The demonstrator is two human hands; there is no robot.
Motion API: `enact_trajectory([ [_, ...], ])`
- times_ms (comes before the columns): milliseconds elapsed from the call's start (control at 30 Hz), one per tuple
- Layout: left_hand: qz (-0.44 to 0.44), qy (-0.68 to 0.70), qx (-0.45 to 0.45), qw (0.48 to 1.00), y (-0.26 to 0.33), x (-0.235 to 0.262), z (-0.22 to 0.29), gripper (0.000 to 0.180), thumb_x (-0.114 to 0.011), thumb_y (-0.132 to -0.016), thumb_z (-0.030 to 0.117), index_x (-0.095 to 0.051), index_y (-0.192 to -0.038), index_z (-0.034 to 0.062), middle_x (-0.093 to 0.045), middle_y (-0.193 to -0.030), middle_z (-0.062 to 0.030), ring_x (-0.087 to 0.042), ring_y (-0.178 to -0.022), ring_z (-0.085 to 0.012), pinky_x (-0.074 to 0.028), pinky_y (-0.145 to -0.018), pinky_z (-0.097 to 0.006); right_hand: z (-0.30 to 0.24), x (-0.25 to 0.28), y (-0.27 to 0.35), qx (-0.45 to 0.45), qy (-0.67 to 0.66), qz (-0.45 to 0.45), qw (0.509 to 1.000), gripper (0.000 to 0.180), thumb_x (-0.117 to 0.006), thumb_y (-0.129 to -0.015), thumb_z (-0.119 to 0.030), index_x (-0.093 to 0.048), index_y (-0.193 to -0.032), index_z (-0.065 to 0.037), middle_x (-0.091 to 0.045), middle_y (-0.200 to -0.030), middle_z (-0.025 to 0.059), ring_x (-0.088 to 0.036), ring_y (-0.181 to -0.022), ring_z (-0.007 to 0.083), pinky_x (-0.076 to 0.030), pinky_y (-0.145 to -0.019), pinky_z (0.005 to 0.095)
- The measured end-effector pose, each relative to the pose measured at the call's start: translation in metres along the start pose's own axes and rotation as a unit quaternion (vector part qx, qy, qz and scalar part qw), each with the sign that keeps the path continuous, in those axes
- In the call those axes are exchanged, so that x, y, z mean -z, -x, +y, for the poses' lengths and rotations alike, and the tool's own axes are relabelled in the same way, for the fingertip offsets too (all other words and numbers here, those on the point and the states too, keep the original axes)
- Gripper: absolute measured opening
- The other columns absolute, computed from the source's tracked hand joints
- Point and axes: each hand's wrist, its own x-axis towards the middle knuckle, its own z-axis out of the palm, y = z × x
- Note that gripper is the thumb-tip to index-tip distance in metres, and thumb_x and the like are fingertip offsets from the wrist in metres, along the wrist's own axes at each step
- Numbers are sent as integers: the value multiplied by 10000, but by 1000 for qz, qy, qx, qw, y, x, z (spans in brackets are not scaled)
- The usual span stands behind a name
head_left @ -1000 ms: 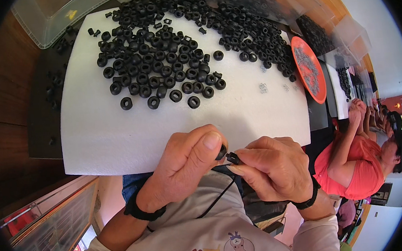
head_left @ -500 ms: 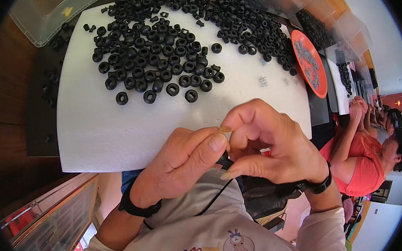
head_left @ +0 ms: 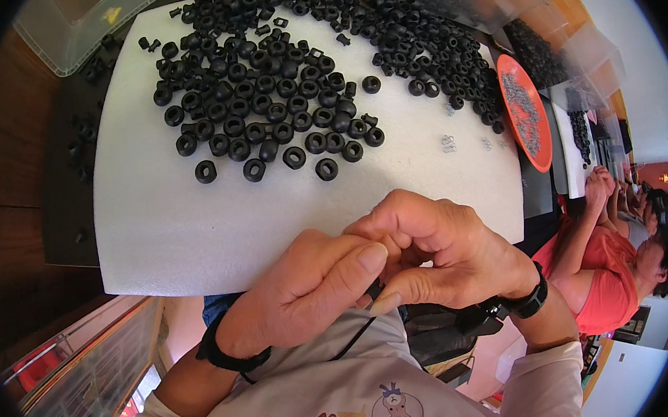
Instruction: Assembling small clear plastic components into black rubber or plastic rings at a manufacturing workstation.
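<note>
Both hands, left hand (head_left: 301, 293) and right hand (head_left: 439, 251), pinch closed on a thin black cord (head_left: 356, 336), apparently; black rings (head_left: 279, 111) lie ahead on the tabletop (head_left: 194, 227).

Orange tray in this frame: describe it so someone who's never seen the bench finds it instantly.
Start at the big white foam board covered with small black rubber rings. Follow its right edge: the orange tray sits there, a round shallow dish holding a heap of tiny silvery metal parts. It is the only bright orange thing on the bench; nearby containers are clear plastic.
</note>
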Motion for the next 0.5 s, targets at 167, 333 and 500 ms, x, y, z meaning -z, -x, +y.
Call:
enact_trajectory([
  [167, -48, -39, 14, 998, -1, 7, -4, 361, -364, -1006, 193, -588, -880, -61, -588, -692, -84, -514, -597, -121, -423, -552, -268, 2, -2, 1, -4, -28, 15, 999, 345, -716, -811, -80, -480, -1050, -4, -556, -696, 37, -536, -618, 91, -432, -531, 239],
  [333, 59, 15, 37, 997, -5, -6, 4, 338, -427, -942, 168, -553, -690, -18, -519, -577, -66, -430, -492, -127, -325, -460, -282, 5, -4, 0, 56, 53, 33, 996, 393, -719, -804, -74, -470, -1097, 9, -558, -688, 61, -552, -594, 127, -433, -524, 252],
  [500, 71, -18, -2, 997, -6, -6, -4, 319, -402, -972, 156, -559, -784, -50, -547, -621, -73, -449, -541, -117, -362, -503, -272, 12, -6, -2, 83, 90, 67, 990, 401, -711, -804, -60, -466, -1112, 14, -540, -667, 66, -545, -578, 154, -429, -528, 264],
])
